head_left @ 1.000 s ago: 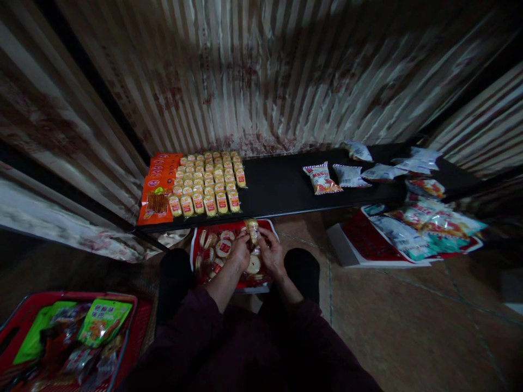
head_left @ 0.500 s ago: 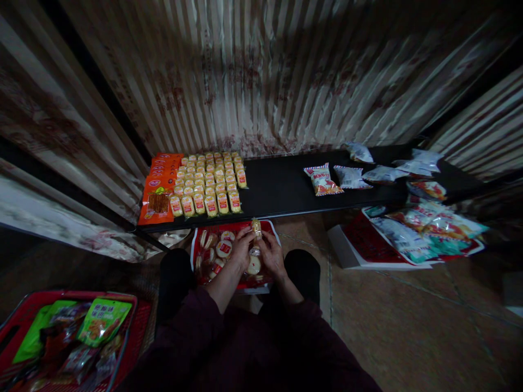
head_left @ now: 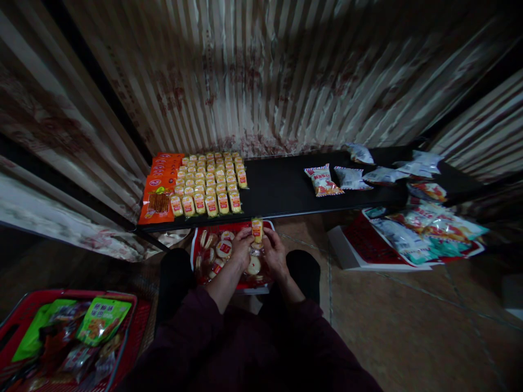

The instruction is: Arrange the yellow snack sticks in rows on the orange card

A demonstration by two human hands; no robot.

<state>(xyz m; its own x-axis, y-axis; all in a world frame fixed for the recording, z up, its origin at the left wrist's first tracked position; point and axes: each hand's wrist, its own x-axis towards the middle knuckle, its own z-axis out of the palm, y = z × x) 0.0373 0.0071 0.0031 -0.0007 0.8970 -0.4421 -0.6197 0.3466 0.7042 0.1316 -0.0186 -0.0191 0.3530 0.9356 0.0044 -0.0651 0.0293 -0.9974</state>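
Observation:
Between my two hands is a small wrapped cake [head_left: 257, 231] in clear and yellow packaging, its red and orange label facing me. My left hand [head_left: 242, 247] pinches it from the left, and my right hand [head_left: 274, 251] grips its other side. Both are above a red basket [head_left: 195, 239] with a white rim, where round wrapped pastries [head_left: 224, 249] with red labels lie loose. Past the basket, rows of similar yellow wrapped cakes [head_left: 211, 204] stand upright on a black shelf [head_left: 278, 190].
Orange snack packets [head_left: 157, 190] overlap at the shelf's left end. White-and-red snack bags [head_left: 322, 180] lie further right. A second red basket [head_left: 365, 242] on the floor at right holds bags. At lower left, a red shopping basket [head_left: 139, 321] contains green pouches [head_left: 103, 321] and other packets.
The wrapped cake has been turned so that its label now faces me. My hands stay above the basket, with the fingers shifted slightly around it.

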